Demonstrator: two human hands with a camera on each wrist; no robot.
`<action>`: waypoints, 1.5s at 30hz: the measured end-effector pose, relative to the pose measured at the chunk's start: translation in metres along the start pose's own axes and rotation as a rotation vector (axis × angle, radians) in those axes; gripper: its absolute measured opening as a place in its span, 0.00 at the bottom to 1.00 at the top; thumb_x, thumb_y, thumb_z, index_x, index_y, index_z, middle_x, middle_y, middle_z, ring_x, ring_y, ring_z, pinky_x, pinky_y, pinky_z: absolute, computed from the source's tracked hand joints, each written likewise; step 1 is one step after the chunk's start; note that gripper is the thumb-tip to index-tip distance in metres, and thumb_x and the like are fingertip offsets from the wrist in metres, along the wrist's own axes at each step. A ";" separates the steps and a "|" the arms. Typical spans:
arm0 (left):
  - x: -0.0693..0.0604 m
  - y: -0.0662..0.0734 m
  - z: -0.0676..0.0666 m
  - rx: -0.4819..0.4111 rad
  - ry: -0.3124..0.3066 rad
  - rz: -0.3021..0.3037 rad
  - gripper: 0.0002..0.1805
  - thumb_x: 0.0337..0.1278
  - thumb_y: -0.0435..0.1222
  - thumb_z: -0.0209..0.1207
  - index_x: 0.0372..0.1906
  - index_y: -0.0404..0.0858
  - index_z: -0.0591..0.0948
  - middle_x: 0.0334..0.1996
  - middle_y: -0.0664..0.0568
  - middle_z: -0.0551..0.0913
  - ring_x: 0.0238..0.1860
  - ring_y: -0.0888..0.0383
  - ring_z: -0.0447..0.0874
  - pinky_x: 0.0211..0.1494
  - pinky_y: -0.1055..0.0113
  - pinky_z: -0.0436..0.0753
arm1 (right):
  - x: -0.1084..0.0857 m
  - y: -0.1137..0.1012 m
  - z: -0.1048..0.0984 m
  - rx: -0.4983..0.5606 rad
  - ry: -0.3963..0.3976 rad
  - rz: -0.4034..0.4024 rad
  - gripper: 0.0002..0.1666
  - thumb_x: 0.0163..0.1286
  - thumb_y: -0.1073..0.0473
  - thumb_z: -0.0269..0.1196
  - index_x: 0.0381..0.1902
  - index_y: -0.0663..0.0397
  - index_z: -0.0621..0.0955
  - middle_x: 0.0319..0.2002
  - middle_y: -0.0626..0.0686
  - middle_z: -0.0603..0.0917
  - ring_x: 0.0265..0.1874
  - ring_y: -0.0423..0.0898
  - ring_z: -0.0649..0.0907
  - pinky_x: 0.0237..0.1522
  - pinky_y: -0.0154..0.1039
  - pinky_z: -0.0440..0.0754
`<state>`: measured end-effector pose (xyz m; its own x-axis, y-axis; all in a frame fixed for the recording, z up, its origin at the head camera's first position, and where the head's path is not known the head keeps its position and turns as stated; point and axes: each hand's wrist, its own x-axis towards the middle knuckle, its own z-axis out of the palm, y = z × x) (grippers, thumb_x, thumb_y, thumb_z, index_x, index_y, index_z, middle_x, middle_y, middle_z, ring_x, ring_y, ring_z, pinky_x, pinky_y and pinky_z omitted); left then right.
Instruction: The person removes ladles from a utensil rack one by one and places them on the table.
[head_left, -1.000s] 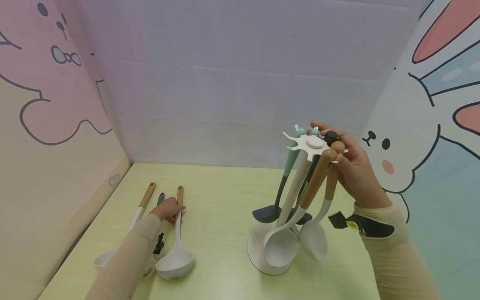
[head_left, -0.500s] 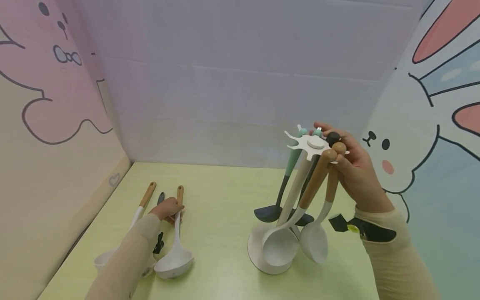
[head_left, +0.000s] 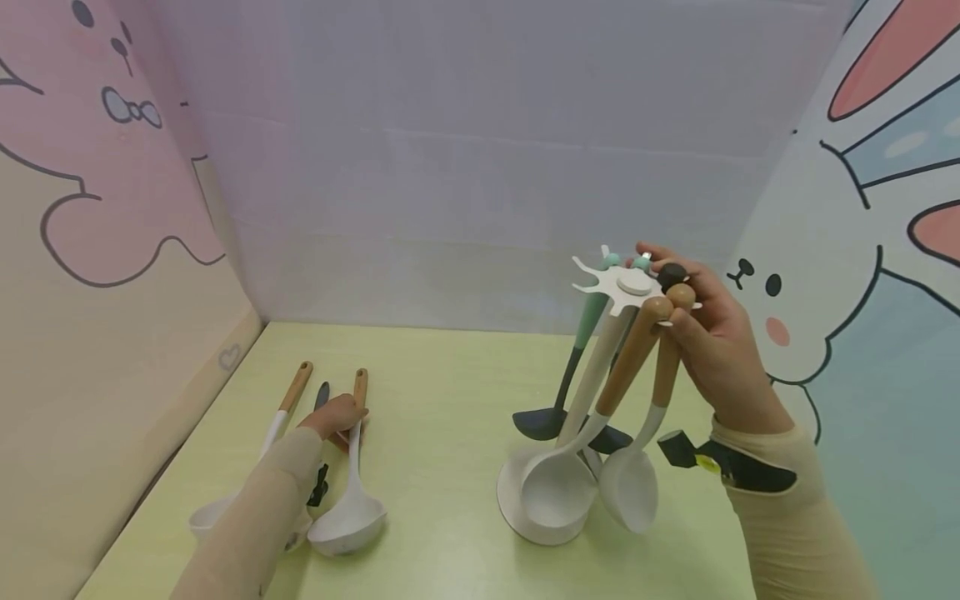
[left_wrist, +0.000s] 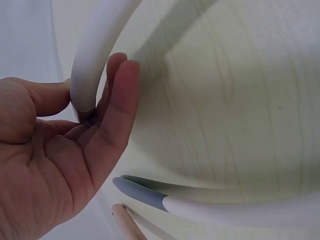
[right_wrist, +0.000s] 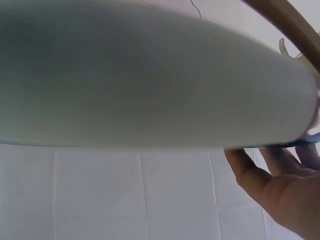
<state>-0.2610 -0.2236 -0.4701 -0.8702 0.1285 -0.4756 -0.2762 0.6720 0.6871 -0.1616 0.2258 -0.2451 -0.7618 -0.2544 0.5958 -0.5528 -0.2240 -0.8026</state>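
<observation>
On the left of the table, my left hand [head_left: 341, 417] grips a white ladle [head_left: 348, 521] where its wooden handle meets the white shaft; the bowl rests on the table. In the left wrist view, thumb and fingers lie around the white shaft [left_wrist: 92, 65]. My right hand [head_left: 716, 342] holds the top of a white utensil rack [head_left: 618, 287], thumb by a wooden handle, fingers behind the rim. From it hang two wooden-handled white ladles [head_left: 630, 492] and dark-headed utensils [head_left: 538, 423], partly hidden. A blurred pale utensil head [right_wrist: 150, 80] covers much of the right wrist view.
Left of the gripped ladle lie another wooden-handled white utensil [head_left: 277, 429] and a grey-tipped handle [head_left: 322, 395], both partly under my left arm. The rack's round base [head_left: 513, 500] stands on the yellow table [head_left: 435, 433]. Printed cloth walls [head_left: 480, 208] close the back and sides.
The rack's top and the hanging utensils have shifted slightly right with my right hand, while the base stays about in place. My left hand and its ladle have barely moved.
</observation>
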 end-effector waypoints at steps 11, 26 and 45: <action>0.003 -0.002 0.002 0.029 0.032 -0.026 0.15 0.78 0.33 0.40 0.50 0.21 0.68 0.34 0.37 0.74 0.33 0.45 0.81 0.33 0.57 0.87 | -0.002 -0.001 0.003 -0.046 0.045 -0.008 0.27 0.71 0.55 0.65 0.63 0.61 0.73 0.73 0.61 0.63 0.68 0.54 0.68 0.65 0.35 0.70; 0.000 -0.004 0.002 0.129 0.045 0.030 0.22 0.73 0.29 0.46 0.61 0.17 0.60 0.36 0.35 0.73 0.34 0.43 0.81 0.34 0.56 0.87 | -0.004 -0.001 0.007 -0.095 0.079 -0.027 0.22 0.72 0.60 0.64 0.62 0.59 0.75 0.71 0.58 0.66 0.67 0.55 0.67 0.59 0.35 0.75; -0.035 0.069 0.007 0.244 0.414 0.365 0.43 0.66 0.36 0.56 0.76 0.25 0.46 0.68 0.23 0.52 0.68 0.24 0.49 0.61 0.33 0.69 | -0.003 -0.005 0.013 -0.145 0.160 -0.006 0.19 0.69 0.60 0.67 0.56 0.58 0.77 0.69 0.58 0.68 0.67 0.56 0.66 0.60 0.37 0.72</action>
<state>-0.2470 -0.1763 -0.4100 -0.9912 0.1208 0.0538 0.1289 0.7921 0.5966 -0.1518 0.2154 -0.2428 -0.7958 -0.0983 0.5975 -0.5917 -0.0840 -0.8018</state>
